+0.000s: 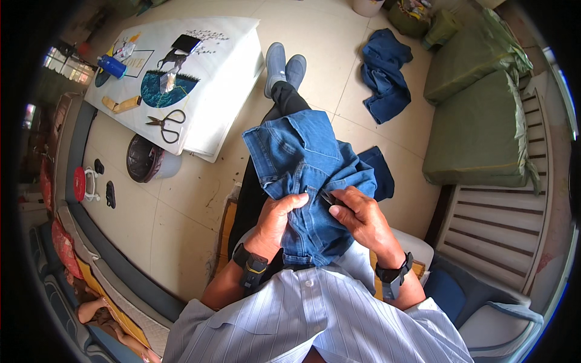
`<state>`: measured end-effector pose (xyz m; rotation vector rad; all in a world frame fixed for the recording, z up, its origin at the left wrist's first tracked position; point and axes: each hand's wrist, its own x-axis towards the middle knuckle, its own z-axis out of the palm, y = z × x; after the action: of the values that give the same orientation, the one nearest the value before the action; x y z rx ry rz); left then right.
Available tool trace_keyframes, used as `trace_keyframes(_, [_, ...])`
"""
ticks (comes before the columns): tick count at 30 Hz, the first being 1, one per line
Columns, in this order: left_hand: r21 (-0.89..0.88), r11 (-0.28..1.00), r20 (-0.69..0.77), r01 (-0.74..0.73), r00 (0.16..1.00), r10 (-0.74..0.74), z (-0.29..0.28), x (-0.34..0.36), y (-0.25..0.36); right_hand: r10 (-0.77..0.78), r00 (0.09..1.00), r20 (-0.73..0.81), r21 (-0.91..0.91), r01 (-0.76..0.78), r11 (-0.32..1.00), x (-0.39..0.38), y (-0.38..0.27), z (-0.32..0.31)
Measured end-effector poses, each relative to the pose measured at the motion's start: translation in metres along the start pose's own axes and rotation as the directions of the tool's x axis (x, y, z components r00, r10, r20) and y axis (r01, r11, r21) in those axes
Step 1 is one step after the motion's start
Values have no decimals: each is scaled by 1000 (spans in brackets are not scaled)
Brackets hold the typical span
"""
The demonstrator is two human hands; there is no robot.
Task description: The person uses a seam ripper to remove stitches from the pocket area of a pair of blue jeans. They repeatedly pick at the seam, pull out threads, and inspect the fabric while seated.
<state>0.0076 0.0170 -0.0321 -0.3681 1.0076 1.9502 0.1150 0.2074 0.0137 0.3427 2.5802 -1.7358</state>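
A pair of blue jeans (302, 160) lies bunched across my lap, its waist seams and a pocket showing. My left hand (273, 221) is closed on the jeans, thumb pressed on top of a seam and the other fingers hidden below. In my right hand (362, 218) is a small dark pointed tool (327, 198), pinched between thumb and fingers, its tip close against the denim. Most of that tool is covered by the fingers, so I cannot tell its exact kind.
Left ahead stands a table (227, 78) bearing scissors (166, 126), a blue cylinder (112, 66), and a dark flat device (186, 43). A bin (164, 164) sits beside it. More jeans (385, 75) lie on the floor; green wrapped bundles (475, 136) rest at right. Someone's bare limbs (109, 320) show lower left.
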Motion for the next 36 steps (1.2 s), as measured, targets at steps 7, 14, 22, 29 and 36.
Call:
trace_keyframes(7, [0,1000,-3,2,1000,-2,4,-3,1,-36,999,-13,-9,35,999,3,8,6])
trace_keyframes(14, [34,999,1,4,1000,-4,-3,0,-2,-69,997,-19,-34,69,997,7,12,11])
trace_keyframes(22, [-4,999,25,33,999,-33,-3,-2,-1,-80,996,-26,-46,78,996,11,13,15])
trace_keyframes(29, [2,999,27,35,999,-35,-6,0,-1,-103,994,-26,-55,102,993,11,14,16])
trace_keyframes(36, [16,1000,22,22,999,-23,-5,-1,0,-132,991,-36,-76,129,989,12,17,17])
